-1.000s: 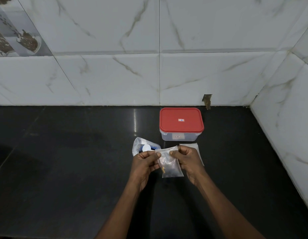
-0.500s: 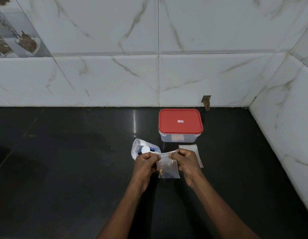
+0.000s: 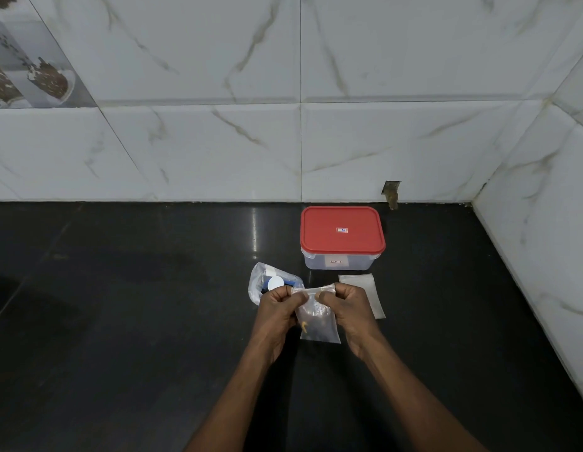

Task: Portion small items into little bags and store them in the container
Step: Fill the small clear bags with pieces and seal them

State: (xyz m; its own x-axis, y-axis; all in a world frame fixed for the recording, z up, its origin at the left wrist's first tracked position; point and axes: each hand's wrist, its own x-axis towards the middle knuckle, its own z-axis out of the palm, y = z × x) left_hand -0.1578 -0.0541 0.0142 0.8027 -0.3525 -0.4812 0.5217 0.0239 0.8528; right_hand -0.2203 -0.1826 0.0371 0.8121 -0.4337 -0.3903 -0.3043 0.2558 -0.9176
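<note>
Over the black table (image 3: 120,321), both hands hold one small clear bag (image 3: 318,321) by its top edge. The left hand (image 3: 277,313) is at 9 o'clock of the bag, curled into a loose fist, with its fingers (image 3: 298,298) pinching the left part of the top. The right hand (image 3: 349,313) is at 3 o'clock of the bag, curled the same way, and its fingers pinch the right part of the top. The knuckles of both hands point up and away from the person. Both arms come in from the bottom of the view and lean toward each other. The bag hangs down between the hands. Inside it are some small dark bits and one yellow bit (image 3: 304,327) near the left side.

At 12 o'clock of the hands stands a clear box (image 3: 339,261) with a red lid (image 3: 341,230) shut on it, close to the white wall (image 3: 218,151). At 10 o'clock of the hands lies a bigger clear bag (image 3: 262,278) with a white cap (image 3: 276,283) and blue things in it, partly hidden by the left hand. At 2 o'clock, just beside the right hand, a flat pile of bags (image 3: 365,288) lies on the table.
</note>
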